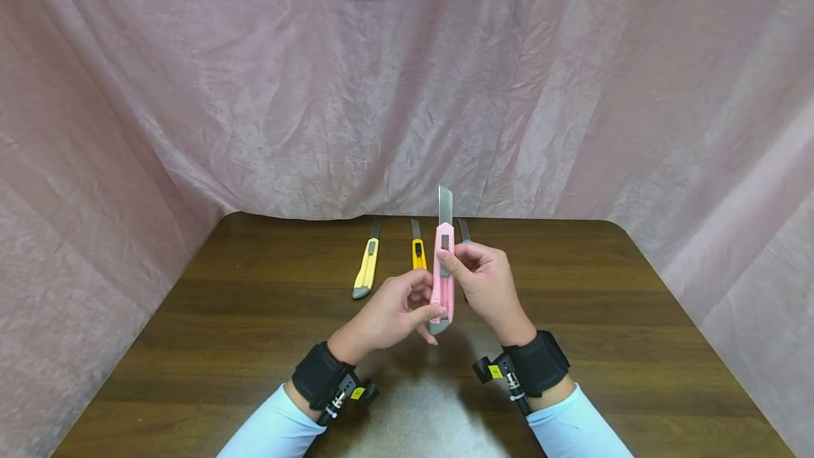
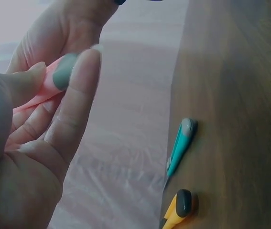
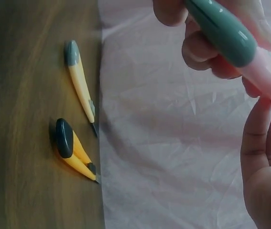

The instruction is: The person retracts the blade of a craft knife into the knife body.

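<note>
Both hands hold the pink cutter [image 1: 443, 281] upright, blade out: left hand [image 1: 388, 316] pinches its base, right hand [image 1: 486, 281] grips the slider, so retracting probably needs a steady thumb pull

- Dark brown wooden bench [image 1: 254, 345] with a visible lengthwise grain and rounded far corners, filling the lower half of the head view.
- Pale patch of reflected light on the bench top at its near edge, in the middle.
- Crinkled pale pink fabric backdrop [image 1: 318, 76] hung behind the bench and covering the whole back.
- Same pink cloth draped down both sides [image 1: 750, 246], closing the bench in left and right.
- Soft, even lighting, with faint creases and folds showing across the cloth.
- Bench edge against the pink cloth also seen in both wrist views [image 3: 39, 200].
</note>
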